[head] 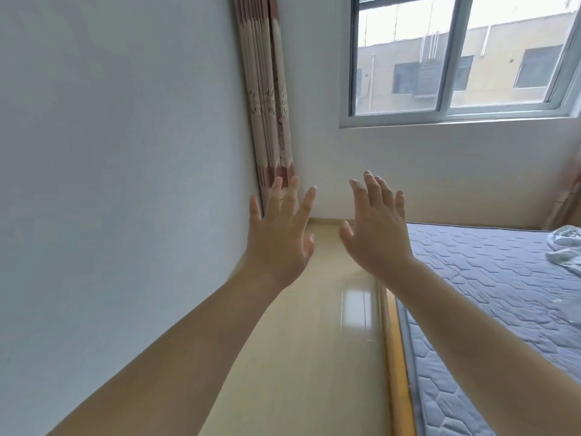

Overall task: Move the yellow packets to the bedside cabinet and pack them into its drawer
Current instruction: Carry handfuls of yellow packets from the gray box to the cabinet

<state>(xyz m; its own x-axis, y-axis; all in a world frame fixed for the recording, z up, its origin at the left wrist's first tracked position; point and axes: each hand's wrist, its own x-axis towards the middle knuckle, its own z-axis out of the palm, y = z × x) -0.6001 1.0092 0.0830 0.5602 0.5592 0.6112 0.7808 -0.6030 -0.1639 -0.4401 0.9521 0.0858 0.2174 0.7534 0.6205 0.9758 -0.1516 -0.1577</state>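
Two empty hands, left hand (pixel 279 237) and right hand (pixel 377 237), fingers spread, hover over a floor strip (pixel 298 357) running toward 12 o'clock, with the wall (pixel 125 184) at 9 and the mattress (pixel 503 294) edge at 3. Yellow packets are out of view.

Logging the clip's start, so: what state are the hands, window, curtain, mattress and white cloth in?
Left hand: open, fingers spread, holding nothing.
Right hand: open, fingers straight, holding nothing.
Window: uncovered, appears shut.
Curtain: gathered in the corner, off the window.
Mattress: bare, no sheet.
White cloth: crumpled on the mattress.
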